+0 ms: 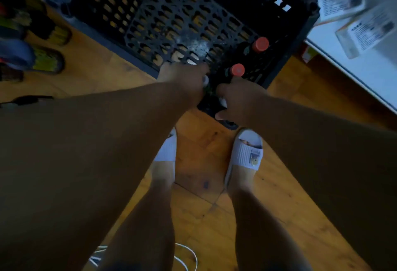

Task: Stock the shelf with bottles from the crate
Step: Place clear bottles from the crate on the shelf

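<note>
Two red-capped bottles (260,44) remain in the near-empty crate (120,40); my left hand (184,77) and right hand (238,101) each close around near-corner bottles.

You are looking straight down at a black crate (171,12) on a wooden floor (199,184). Your left hand (184,77) and right hand (238,98) reach into its near corner, each closing round something dark with a pale cap. Two red-capped bottles (260,45) stand just beyond. Your feet wear white slides (247,150).
</note>
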Action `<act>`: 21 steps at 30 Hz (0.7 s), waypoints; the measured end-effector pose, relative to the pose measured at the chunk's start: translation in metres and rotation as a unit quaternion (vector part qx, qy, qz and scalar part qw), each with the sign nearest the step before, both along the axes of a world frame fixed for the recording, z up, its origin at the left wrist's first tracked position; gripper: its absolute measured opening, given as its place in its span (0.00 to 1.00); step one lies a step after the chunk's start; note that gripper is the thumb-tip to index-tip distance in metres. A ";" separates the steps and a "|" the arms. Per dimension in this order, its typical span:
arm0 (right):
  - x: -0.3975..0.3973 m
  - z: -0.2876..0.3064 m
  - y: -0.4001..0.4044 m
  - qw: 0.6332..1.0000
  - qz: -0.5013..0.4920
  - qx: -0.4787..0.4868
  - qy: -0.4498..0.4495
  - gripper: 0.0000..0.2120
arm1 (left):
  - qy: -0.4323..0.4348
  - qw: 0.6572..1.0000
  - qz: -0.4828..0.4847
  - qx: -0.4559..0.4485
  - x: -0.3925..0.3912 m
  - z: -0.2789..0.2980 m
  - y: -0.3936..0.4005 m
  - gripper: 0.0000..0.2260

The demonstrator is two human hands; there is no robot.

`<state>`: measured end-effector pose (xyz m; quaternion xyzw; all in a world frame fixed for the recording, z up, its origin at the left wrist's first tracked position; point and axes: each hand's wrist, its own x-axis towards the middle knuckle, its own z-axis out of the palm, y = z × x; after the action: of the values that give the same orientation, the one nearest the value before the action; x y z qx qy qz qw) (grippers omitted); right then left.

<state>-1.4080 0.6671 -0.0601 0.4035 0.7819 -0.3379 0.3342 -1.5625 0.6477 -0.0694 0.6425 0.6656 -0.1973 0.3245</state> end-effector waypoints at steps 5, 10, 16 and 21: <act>0.013 -0.018 0.002 0.995 -0.008 0.015 0.095 0.18 | -0.098 0.993 0.069 0.007 0.000 -0.025 0.006 0.03; 0.005 -0.011 -0.011 0.990 -0.100 0.064 0.073 0.12 | -0.079 0.992 0.091 0.046 0.002 -0.017 -0.011 0.04; 0.008 0.086 -0.019 0.975 -0.179 0.111 0.076 0.16 | -0.145 0.968 0.188 0.079 -0.004 0.090 -0.030 0.20; 0.007 0.226 -0.029 0.948 -0.228 0.152 0.160 0.14 | -0.161 0.957 0.213 0.110 -0.012 0.232 -0.042 0.15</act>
<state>-1.4007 0.6379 0.1655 0.5574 0.7545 -0.3423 0.0531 -1.5740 0.6058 0.1628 0.5411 0.7431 0.0569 0.3896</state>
